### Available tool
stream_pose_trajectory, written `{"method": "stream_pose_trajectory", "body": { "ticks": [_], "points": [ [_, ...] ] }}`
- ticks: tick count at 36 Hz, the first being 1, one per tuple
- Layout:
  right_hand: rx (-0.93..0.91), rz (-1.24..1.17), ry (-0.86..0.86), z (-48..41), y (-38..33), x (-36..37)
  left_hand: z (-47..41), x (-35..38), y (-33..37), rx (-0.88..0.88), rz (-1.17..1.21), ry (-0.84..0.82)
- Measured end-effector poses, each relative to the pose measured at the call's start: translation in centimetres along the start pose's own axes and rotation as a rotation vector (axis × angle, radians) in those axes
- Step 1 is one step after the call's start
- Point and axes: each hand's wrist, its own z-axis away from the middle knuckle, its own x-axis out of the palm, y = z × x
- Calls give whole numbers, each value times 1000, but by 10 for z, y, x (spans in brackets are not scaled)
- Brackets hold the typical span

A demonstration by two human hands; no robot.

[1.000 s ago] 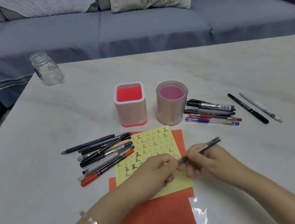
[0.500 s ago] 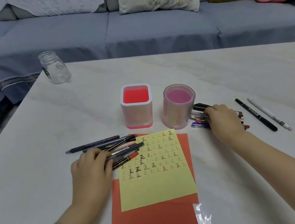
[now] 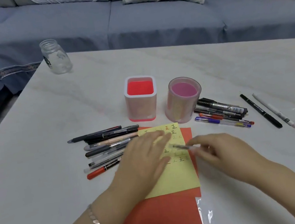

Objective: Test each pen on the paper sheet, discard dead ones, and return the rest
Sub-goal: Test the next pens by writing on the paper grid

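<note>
Right hand (image 3: 222,152) pinches a pen (image 3: 183,147), its tip sticking out left over the yellow sheet (image 3: 173,180). Left hand (image 3: 146,161) lies flat on that sheet, fingers straight, gripping nothing.

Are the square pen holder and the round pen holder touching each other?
Apart. The head view shows bare table between the square holder and the round holder.

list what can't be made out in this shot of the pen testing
Head view only:
pen in the right hand: motion blur hides its colour and tip.
yellow sheet: the left hand covers many test marks.
right pen pile: printing too small to read.
red sheet: cut off by the bottom edge.
</note>
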Motion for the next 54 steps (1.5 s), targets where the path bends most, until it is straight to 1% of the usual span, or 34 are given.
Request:
{"method": "stream_pose_trajectory", "body": {
  "ticks": [1, 3, 6, 8, 9, 11, 13, 15, 17, 19, 20, 21, 24, 25, 27, 28, 31, 33, 35, 37, 39, 40, 42, 44, 46, 47, 50, 52, 54],
  "points": [
    [-21, -40, -17, 3, -8, 0, -1, 3, 5, 55, -10, -20],
    [-27, -110, -40, 7, -21, 0, 0, 7, 11, 109, -38, -77],
    [-2, -129, -93, 11, -30, -4, 6, 9, 10, 100, -68, -116],
    [26, -225, -93, 11, -32, -11, 11, 4, 9, 65, 16, -97],
    [47, -347, -85, 11, -33, -15, 14, 0, 10, 37, 63, -89],
    [90, -691, -103, 11, -37, -22, 16, -11, 13, -44, 156, -76],
    [83, -961, -103, 11, -39, -22, 17, -22, 16, -115, 265, -64],
    [61, -1138, -71, 11, -39, -17, 16, -30, 16, -147, 316, -40],
    [27, -1317, -80, 11, -38, -8, 15, -38, 13, -186, 371, -34],
    [24, -1539, -73, 9, -41, 0, 14, -44, 9, -295, 467, -37],
    [35, -1589, -58, 8, -44, 4, 14, -46, 8, -336, 501, -41],
    [52, -1562, -36, 7, -49, 7, 14, -47, 9, -351, 521, -49],
    [93, -1248, 8, 1, -70, 19, 15, -44, 15, -289, 549, -101],
    [113, -1226, 29, -1, -75, 24, 16, -42, 18, -272, 562, -130],
    [174, -1292, 66, -2, -82, 27, 18, -41, 22, -288, 616, -157],
    [169, -1330, 59, -1, -83, 29, 19, -42, 22, -301, 649, -162],
    [107, -1401, 5, 5, -79, 33, 23, -46, 22, -339, 752, -198],
    [61, -1417, -45, 9, -73, 36, 26, -48, 21, -383, 818, -274],
    [16, -1387, -71, 12, -69, 40, 28, -50, 20, -433, 864, -362],
    [-10, -1298, -40, 13, -66, 45, 29, -52, 18, -486, 861, -425],
    [-2, -1210, 47, 12, -60, 48, 29, -52, 13, -577, 777, -437],
    [9, -1162, 93, 10, -55, 48, 31, -53, 9, -634, 702, -416],
    [11, -956, 169, 6, -40, 50, 38, -53, -1, -700, 551, -309],
    [8, -637, 185, 2, -31, 53, 47, -50, -8, -698, 447, -230],
    [-70, -328, 159, -3, -25, 63, 54, -45, -11, -690, 390, -208],
    [-112, -232, 101, -5, -24, 69, 57, -40, -12, -685, 362, -199],
    [-117, -64, -98, -9, -23, 80, 65, -28, -12, -666, 277, -141],
    [-105, 21, -133, -7, -19, 82, 68, -22, -14, -663, 248, -107],
    [-89, 59, -114, -4, -14, 81, 70, -17, -17, -670, 224, -103]
  ]
}}
